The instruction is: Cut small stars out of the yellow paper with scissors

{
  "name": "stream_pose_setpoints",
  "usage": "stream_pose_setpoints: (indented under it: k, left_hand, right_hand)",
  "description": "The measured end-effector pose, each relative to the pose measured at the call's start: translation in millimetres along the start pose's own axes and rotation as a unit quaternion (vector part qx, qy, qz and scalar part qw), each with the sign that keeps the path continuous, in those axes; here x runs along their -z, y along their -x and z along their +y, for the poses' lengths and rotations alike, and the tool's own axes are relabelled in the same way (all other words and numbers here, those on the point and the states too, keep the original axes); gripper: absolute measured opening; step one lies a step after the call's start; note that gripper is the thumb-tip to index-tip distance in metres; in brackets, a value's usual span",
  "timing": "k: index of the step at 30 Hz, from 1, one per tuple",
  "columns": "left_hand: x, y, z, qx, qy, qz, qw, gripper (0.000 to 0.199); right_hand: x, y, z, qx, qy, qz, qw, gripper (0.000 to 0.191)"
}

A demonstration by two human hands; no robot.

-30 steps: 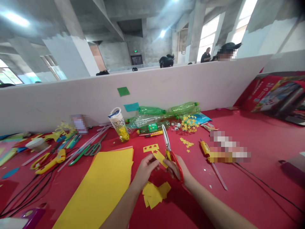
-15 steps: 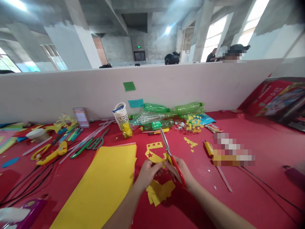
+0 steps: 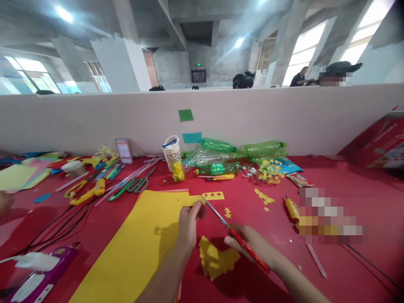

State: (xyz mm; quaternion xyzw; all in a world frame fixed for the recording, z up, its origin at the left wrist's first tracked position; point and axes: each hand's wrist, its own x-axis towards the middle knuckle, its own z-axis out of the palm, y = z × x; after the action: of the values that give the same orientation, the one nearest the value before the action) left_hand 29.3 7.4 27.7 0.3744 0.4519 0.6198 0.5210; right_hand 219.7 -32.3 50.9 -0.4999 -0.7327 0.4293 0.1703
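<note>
Red-handled scissors point(image 3: 234, 232) have swung leftward, their tips now at a yellow paper strip point(image 3: 195, 199) pinched in the left hand point(image 3: 188, 222); the right hand point(image 3: 254, 240) grips the scissors. Small stars point(image 3: 227, 213) lie just beside them, yellow scraps point(image 3: 217, 261) nearer, yellow sheets point(image 3: 135, 235) leftward on the bench point(image 3: 360, 176).

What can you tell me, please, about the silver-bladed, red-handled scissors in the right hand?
The silver-bladed, red-handled scissors have slim blades that look metallic and appear nearly closed, and a glossy handle that looks like plastic. They slant above the red tabletop, tips forward and leftward. The right hand has its grip on the handle, partly hiding it. The tips reach the thin yellow paper strip pinched in the left hand; whether they touch it is unclear.
</note>
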Motion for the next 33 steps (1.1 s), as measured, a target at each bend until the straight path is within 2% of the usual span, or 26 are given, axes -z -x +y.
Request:
stream_pose_setpoints:
  k: [6,10,16,20,33]
  left_hand:
    - [2.9,2.3,-1.4,-0.012,-0.106,0.003,0.994,0.030]
    - [6.0,-0.2,2.5,-0.016,-0.103,-0.004,0.995,0.032]
    - [8.9,-2.2,11.3,-0.016,-0.094,-0.040,0.995,0.025]
    - [10.2,-2.1,11.5,-0.014,-0.092,-0.042,0.995,0.025]
    - [11.7,-3.7,13.7,-0.013,-0.087,-0.048,0.995,0.023]
  right_hand:
    - [-1.5,0.3,3.2,0.022,-0.064,-0.022,0.997,0.039]
    - [-2.4,0.8,4.5,0.019,-0.095,-0.040,0.995,0.039]
    - [-4.4,4.1,0.7,0.002,-0.148,-0.051,0.988,0.043]
    - [-6.2,4.6,1.5,-0.027,-0.174,-0.050,0.983,0.045]
    - [-8.8,1.5,6.4,-0.042,-0.196,-0.073,0.977,0.048]
